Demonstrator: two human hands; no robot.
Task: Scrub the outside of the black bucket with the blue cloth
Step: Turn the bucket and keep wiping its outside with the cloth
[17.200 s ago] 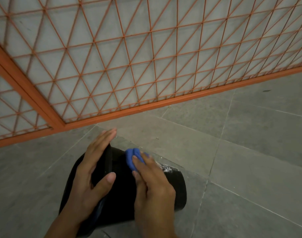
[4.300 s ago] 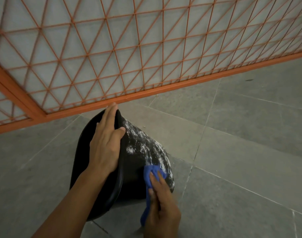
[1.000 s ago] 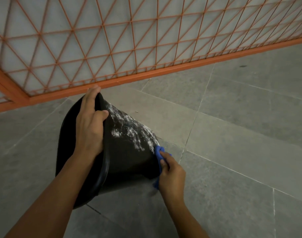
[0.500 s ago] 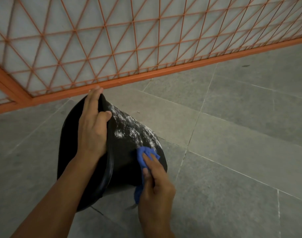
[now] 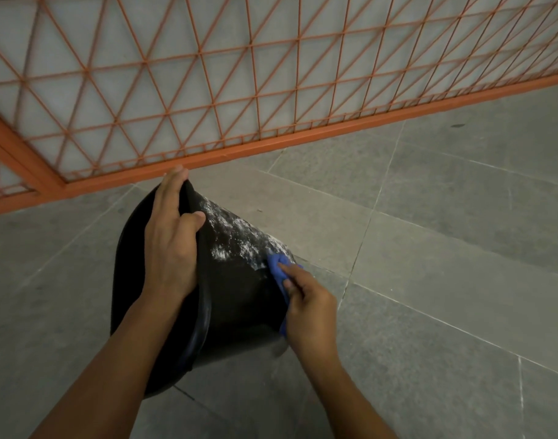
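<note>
The black bucket lies tilted on its side on the grey floor, its mouth toward the left and its base toward the right. White foam streaks its upper outer wall. My left hand grips the top of the rim, fingers over the edge and thumb on the outer wall. My right hand presses the blue cloth against the outer wall near the base, just below the foam. Part of the cloth hangs hidden under my right palm.
An orange metal lattice fence with a thick orange bottom rail runs behind the bucket, close to its rim. Grey stone floor tiles stretch to the right and front.
My right hand with the cloth has moved up and to the right along the bucket's wall toward the base edge. My left hand keeps its grip on the rim.
</note>
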